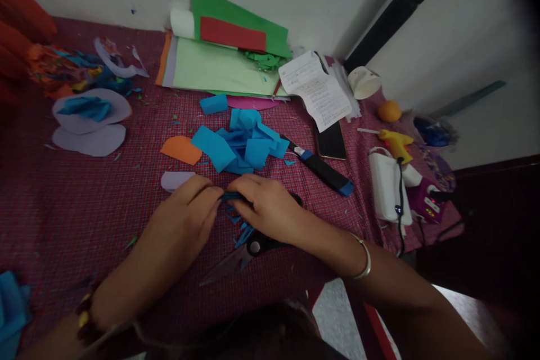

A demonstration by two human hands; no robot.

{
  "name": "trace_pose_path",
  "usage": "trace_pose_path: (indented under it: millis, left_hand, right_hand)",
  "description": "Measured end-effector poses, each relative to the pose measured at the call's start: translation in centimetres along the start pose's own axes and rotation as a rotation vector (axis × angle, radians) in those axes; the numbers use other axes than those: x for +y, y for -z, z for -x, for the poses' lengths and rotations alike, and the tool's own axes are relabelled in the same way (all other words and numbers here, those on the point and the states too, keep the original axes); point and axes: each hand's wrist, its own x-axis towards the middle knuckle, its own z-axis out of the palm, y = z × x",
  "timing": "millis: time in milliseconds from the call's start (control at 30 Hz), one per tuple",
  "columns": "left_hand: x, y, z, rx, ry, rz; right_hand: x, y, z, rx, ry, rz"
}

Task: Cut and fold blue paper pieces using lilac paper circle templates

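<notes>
My left hand [192, 211] and my right hand [264, 205] meet over the red checked cloth [71, 208], both pinched on a small folded strip of blue paper [231, 196] between their fingertips. Black-handled scissors [242, 256] lie under my right wrist, blades pointing left, with blue paper slivers [241, 230] around them. A pile of blue paper pieces [242, 143] sits just beyond my hands. An orange paper semicircle [181, 149] and a lilac one [175, 180] lie to the left of the pile.
Green, red and pale sheets [219, 56] lie by the wall. A utility knife [323, 169], phone [331, 140], written notes [316, 90], yellow glue gun [396, 143], white box [386, 185] and orange ball [388, 111] are right. Lilac paper discs [90, 124] lie left.
</notes>
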Motion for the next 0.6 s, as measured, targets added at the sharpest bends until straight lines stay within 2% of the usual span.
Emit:
trace_pose_path:
  millis: [133, 300, 367, 433, 500, 600]
  left_hand:
    - [-0.1, 0.2, -0.1, 0.004, 0.004, 0.022]
    - [-0.3, -0.7, 0.2, -0.172, 0.003, -0.12]
    - [-0.3, -0.9, 0.3, -0.205, 0.031, -0.113]
    - [-0.2, -0.8, 0.3, -0.17, 0.094, 0.008]
    - [0.1, -0.1, 0.1, -0.088, 0.163, 0.16]
    - [0.2, 1.1, -0.4, 0.039, 0.383, 0.511]
  right_hand:
    - [0.2, 0.0, 0.0, 0.015, -0.003, 0.004]
    - [0.3, -0.2, -0.1, -0.005, -0.012, -0.034]
    - [0.3, -0.3, -0.1, -0.006, -0.026, -0.029]
    - [0.2, -0.3, -0.2, 0.009, -0.039, -0.024]
    - [0.3, -0.2, -0.3, 0.062, -0.062, -0.103]
    - [0.3, 0.0, -0.5, 0.144, -0.183, -0.522]
